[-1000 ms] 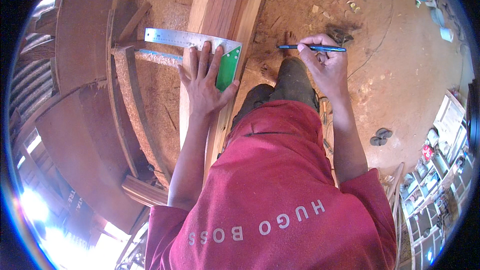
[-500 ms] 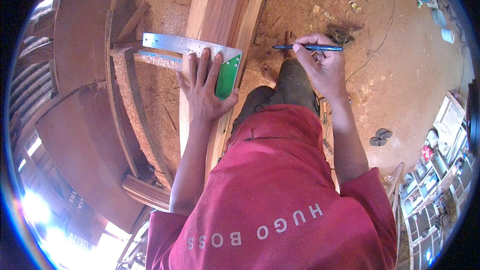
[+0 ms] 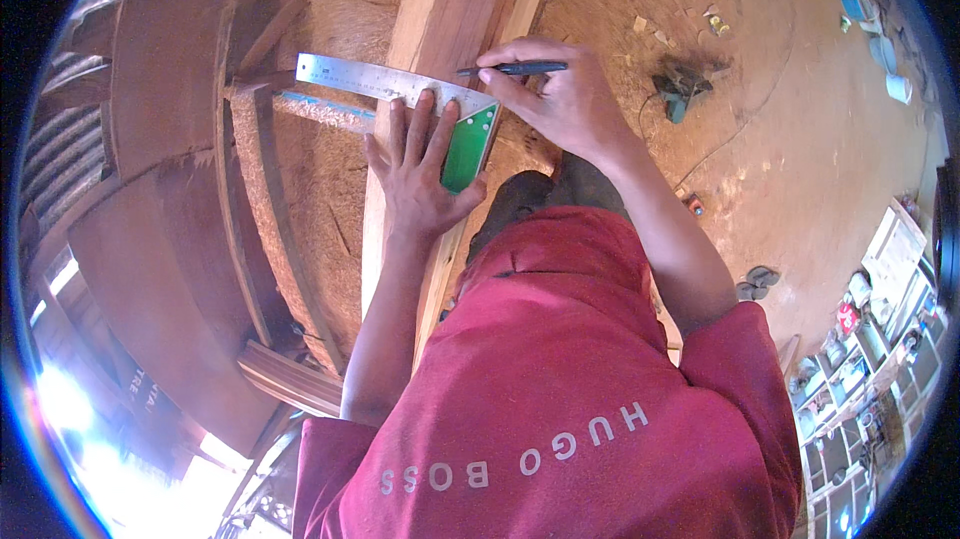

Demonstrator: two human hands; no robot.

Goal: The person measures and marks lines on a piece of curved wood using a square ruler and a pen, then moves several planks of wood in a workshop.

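Observation:
A try square point(image 3: 467, 151) with a steel ruled blade and green stock lies across a long reddish-brown wooden beam point(image 3: 452, 14). My left hand point(image 3: 415, 164) holds it down, fingers spread over the blade and stock, thumb along the stock's near end. A dark pen point(image 3: 530, 68) is pinched in my right hand point(image 3: 570, 104), with its tip pointing left at the blade's far edge, near the corner. Whether the tip touches the wood I cannot tell.
Left of the beam stands a rough wooden frame point(image 3: 262, 174) dusted with shavings. Wood scraps and sawdust cover the floor point(image 3: 780, 169). A dark tool-like object point(image 3: 680, 89) lies beyond my right arm. Blue and white containers point(image 3: 880, 49) sit far right, and cluttered shelves point(image 3: 860, 379) stand nearer.
My right hand has moved left with the pen, from beside the beam to over the square's blade. My left hand keeps its hold on the square; the whole view has shifted slightly.

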